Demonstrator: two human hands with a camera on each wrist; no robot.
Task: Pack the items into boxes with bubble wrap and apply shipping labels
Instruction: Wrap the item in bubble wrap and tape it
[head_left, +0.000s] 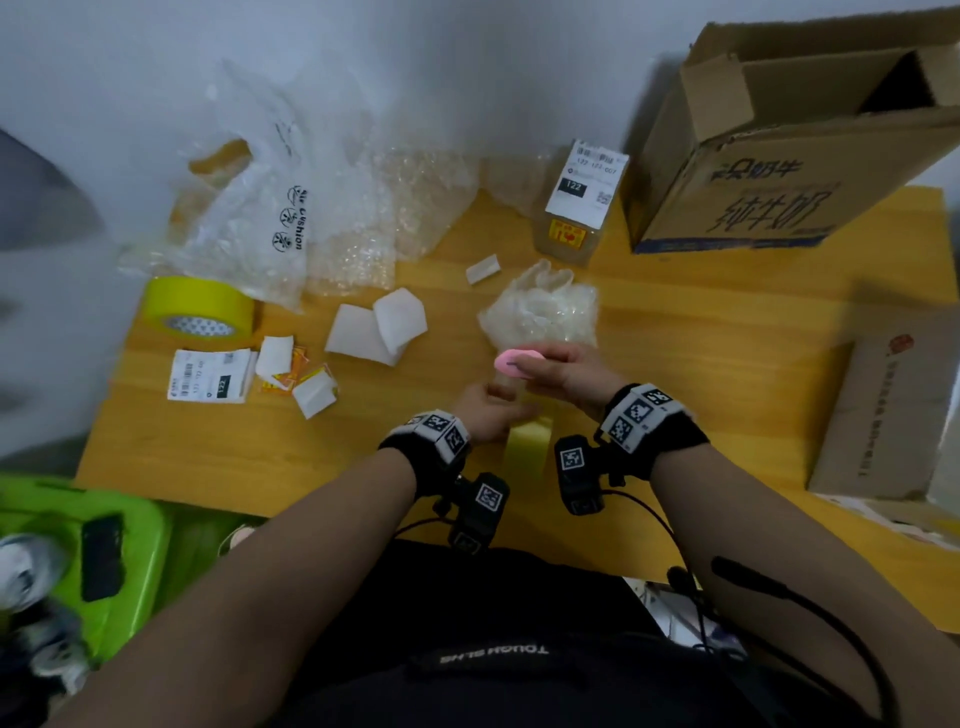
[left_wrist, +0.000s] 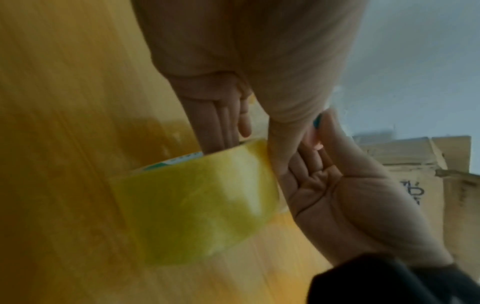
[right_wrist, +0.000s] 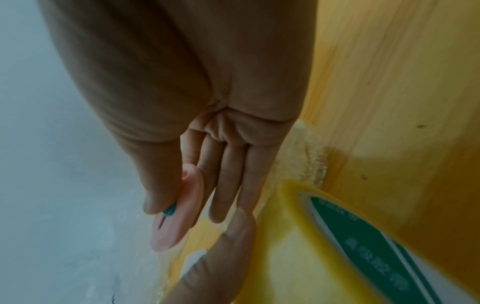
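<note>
My left hand (head_left: 488, 410) grips a yellow tape roll (head_left: 528, 444) just above the wooden table's near edge. In the left wrist view its fingers (left_wrist: 213, 123) reach into the core of the roll (left_wrist: 197, 197) and the thumb lies along the outside. My right hand (head_left: 561, 376) pinches a small pink cutter (head_left: 517, 362) between thumb and forefinger, right beside the left hand. The cutter (right_wrist: 176, 216) hangs close to the tape roll (right_wrist: 298, 257). A bubble-wrapped bundle (head_left: 540, 312) lies on the table just beyond both hands.
A large open cardboard box (head_left: 779, 171) stands at the back right, a labelled wrapped package (head_left: 576, 202) beside it. Air cushion bags (head_left: 260, 208), a second tape roll (head_left: 200, 309), labels (head_left: 210, 382) and foam sheets (head_left: 379, 327) lie left. Another box (head_left: 883, 415) sits right.
</note>
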